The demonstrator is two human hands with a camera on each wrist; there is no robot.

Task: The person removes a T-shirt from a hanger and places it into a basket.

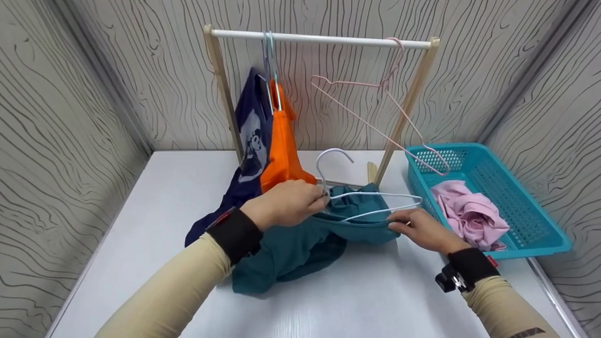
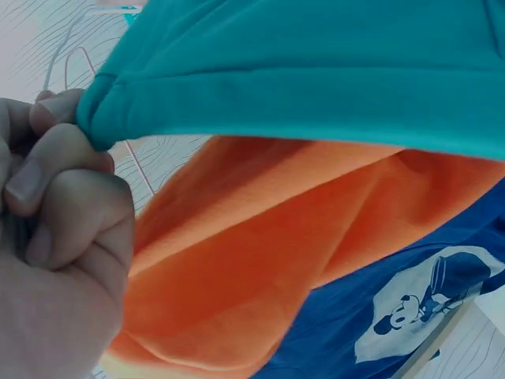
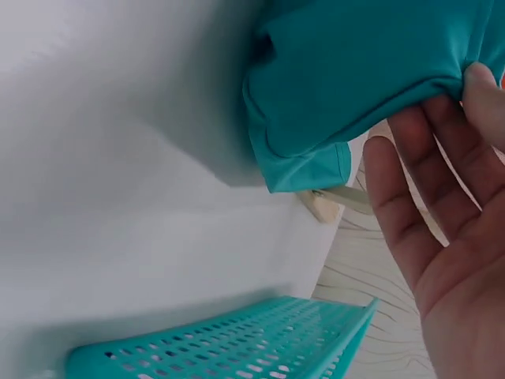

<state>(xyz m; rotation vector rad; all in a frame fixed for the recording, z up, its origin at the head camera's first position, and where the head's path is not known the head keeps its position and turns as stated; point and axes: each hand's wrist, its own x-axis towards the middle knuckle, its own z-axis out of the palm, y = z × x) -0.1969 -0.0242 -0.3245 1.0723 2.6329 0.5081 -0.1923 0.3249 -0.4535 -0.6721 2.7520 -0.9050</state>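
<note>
teal garment (image 1: 300, 244): lies on the worktop (image 1: 357, 300) in front of the rack, bunched, one part spread forward and left; waist or hem edge lifted between the two hands. type of garment cannot be told.

white wire hanger (image 1: 375, 193): hook up, free of the rail; right end sticks out above the garment's raised edge, lower wire dips behind that edge.

left hand (image 1: 291, 203): fingers curled tight on the teal edge, beside the hanger's neck; whether it also grips the wire cannot be told. right hand (image 1: 420, 229): thumb and forefinger pinch the same edge further right, other fingers extended. hands well apart.

behind the left hand: orange garment (image 1: 284, 145), then navy garment (image 1: 253, 141) with a mickey mouse print, both hung at the left of the white rail (image 1: 324, 39). at its right, pink hanger (image 1: 385, 85), tilted, near the right wooden post (image 1: 407, 112); its lower corner overlaps the basket in the head view.

far right: teal mesh basket (image 1: 521, 202), pink cloth (image 1: 472, 216) crumpled inside. walls (image 1: 178, 94): wood-grain line pattern.
</note>
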